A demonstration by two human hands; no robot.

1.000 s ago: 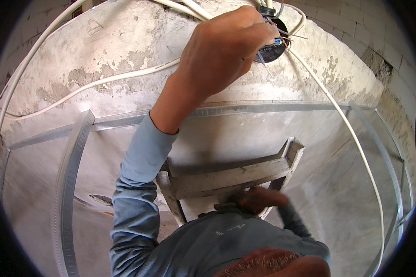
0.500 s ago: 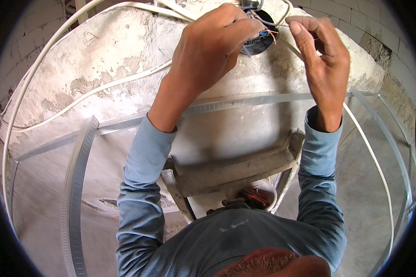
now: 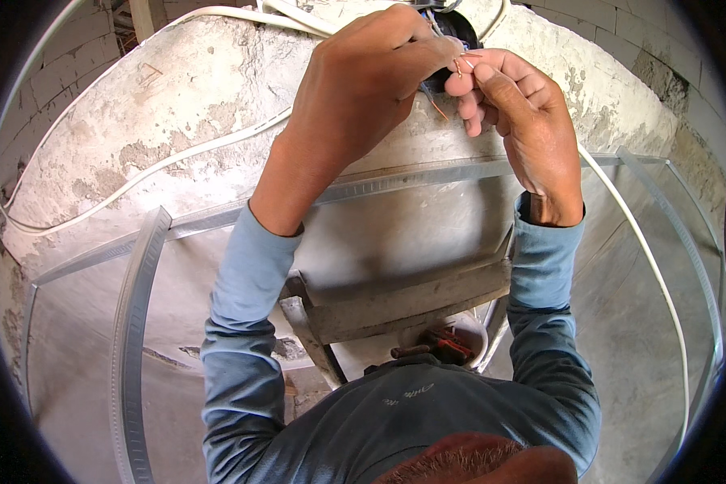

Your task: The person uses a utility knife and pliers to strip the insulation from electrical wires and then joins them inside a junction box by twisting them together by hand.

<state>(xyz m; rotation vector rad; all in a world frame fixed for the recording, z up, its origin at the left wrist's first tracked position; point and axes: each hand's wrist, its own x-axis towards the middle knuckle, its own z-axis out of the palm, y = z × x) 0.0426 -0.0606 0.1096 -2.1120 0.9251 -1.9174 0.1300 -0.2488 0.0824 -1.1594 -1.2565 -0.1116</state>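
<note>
Near the top, my left hand (image 3: 355, 97) pinches wires at a round black junction box (image 3: 457, 26) set in rough, patchy white plaster. My right hand (image 3: 532, 121) is beside it, thumb and index finger pinched on thin wires with bare copper ends (image 3: 469, 63), its other fingers curled. The fingertips of both hands are close together in front of the box and hide part of it. A short bare copper end (image 3: 440, 109) hangs below them. White cables (image 3: 290, 24) run toward the box from the left.
Galvanized metal profiles (image 3: 129, 323) frame the grey surface below the plaster. A dirty ladder top (image 3: 395, 290) stands beneath my arms, with a white bucket (image 3: 480, 347) holding red-handled tools (image 3: 452, 343). A loose white cable (image 3: 653, 274) curves down the right. Block walls (image 3: 68, 44) show at the edges.
My right hand has risen from low near the bucket to the junction box and moved leftward onto the wire ends beside my left hand. My left hand has shifted slightly left.
</note>
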